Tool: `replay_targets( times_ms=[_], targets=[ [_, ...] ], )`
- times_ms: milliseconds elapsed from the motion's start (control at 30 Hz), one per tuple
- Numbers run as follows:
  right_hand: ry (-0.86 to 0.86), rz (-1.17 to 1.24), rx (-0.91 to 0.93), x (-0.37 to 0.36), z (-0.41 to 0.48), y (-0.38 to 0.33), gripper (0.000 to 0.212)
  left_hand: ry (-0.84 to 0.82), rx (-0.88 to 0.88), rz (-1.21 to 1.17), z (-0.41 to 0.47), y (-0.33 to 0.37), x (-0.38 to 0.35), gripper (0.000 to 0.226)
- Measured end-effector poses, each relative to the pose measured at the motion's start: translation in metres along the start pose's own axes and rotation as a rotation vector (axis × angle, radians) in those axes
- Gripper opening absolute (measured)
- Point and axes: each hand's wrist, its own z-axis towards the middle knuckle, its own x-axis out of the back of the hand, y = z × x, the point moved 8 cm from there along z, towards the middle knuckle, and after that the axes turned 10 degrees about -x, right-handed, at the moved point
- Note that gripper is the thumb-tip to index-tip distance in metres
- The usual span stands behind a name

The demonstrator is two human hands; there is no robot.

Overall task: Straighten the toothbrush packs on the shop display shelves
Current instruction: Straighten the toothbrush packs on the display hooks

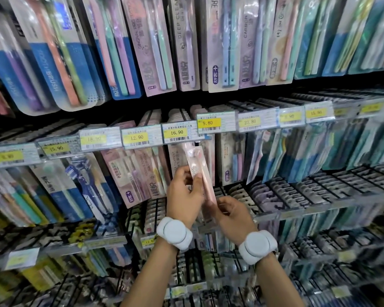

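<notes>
- Both hands grip one slim pink toothbrush pack point(200, 173) in front of the middle shelf row: left hand point(183, 196) pinches its middle, right hand point(233, 212) its lower end.
- Pack sits tilted off its hook, below the 16.90 price tag point(177, 132), so this one isn't straightened yet.
- Several hanging packs at near left look skewed; much seems left.
- Counted: two hands, one pack held, roughly ten legible price tags.

A person's two hands hold a slim pink toothbrush pack point(200, 173) upright before rows of hanging toothbrush packs in a shop. The left hand point(183, 196) grips the pack's middle from the left; the right hand point(232, 212) pinches its lower end. Each wrist wears a white band point(174, 233). The pack's top sits just below a yellow price tag reading 16.90 point(177, 132), with a 9.80 tag point(207, 122) to its right.
</notes>
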Motion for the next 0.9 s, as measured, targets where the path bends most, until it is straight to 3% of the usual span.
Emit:
replay_targets(
  times_ms=[433, 700, 900],
  targets=[
    [0.194, 0.042, -0.072, 0.012, 0.022, 0.002, 0.033, -0.036, -0.066, 0.013, 0.033, 0.023, -0.017, 0.013],
    [0.216, 0.011, -0.079, 0.013, 0.030, -0.001, 0.061, -0.040, -0.110, 0.041, 0.039, 0.022, -0.021, 0.006],
    [0.242, -0.039, -0.043, 0.016, 0.021, -0.008, 0.026, -0.057, -0.137, 0.008, 0.035, 0.019, -0.021, 0.010]
  ],
)
